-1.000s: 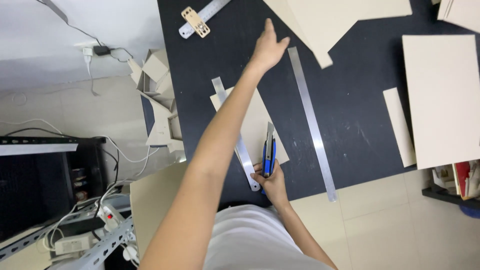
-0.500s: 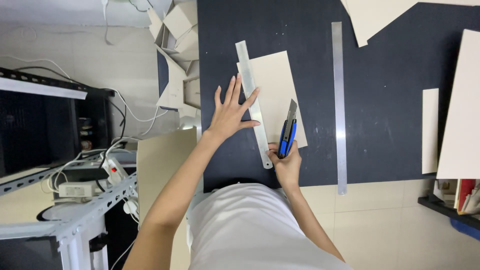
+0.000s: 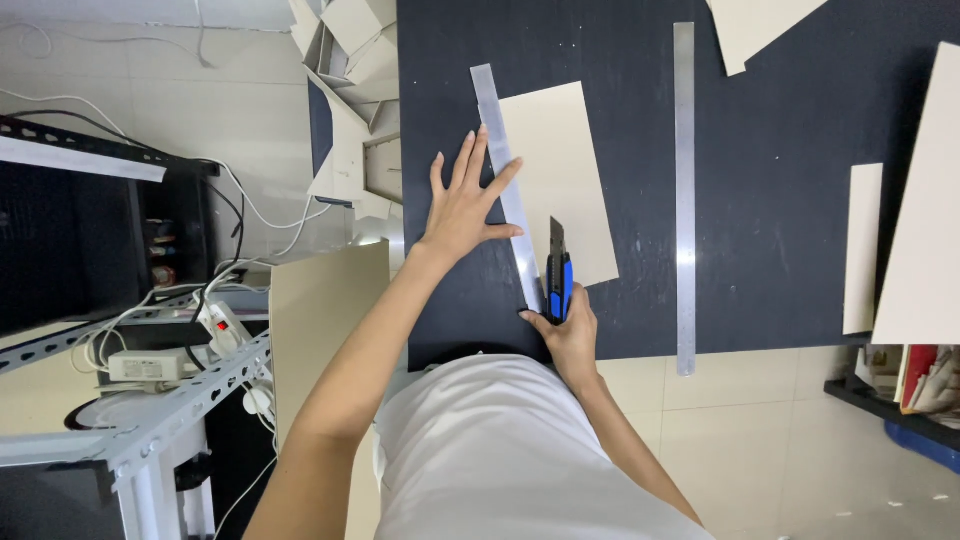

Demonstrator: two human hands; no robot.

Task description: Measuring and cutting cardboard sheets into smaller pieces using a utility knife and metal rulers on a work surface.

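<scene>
Right now your left hand (image 3: pixel 462 205) lies flat and spread, fingers splayed, pressing on the short metal ruler (image 3: pixel 507 190) that runs along the left edge of the beige card sheet (image 3: pixel 560 185). Nothing is clasped in that hand; its palm rests on the black cutting mat (image 3: pixel 780 200) just left of the card, with the fingertips reaching across the ruler.

Your right hand (image 3: pixel 568 335) is clenched around the blue and black utility knife (image 3: pixel 557 278), which sits at the near corner of the card, just beside the ruler's near end. The blade is extended and points away from you, lying over the card's near edge. I cannot tell whether the tip touches the card.

1 long steel ruler (image 3: pixel 684 190) lies to the right of the card, apart from it and roughly parallel. Further right of the card are a narrow beige strip (image 3: pixel 863 250) and a large beige board (image 3: pixel 925 230). Another beige offcut (image 3: pixel 755 30) lies beyond the card, at the mat's far side. Left of the card, off the mat's edge, stands a heap of cardboard scraps (image 3: pixel 350 100).
</scene>
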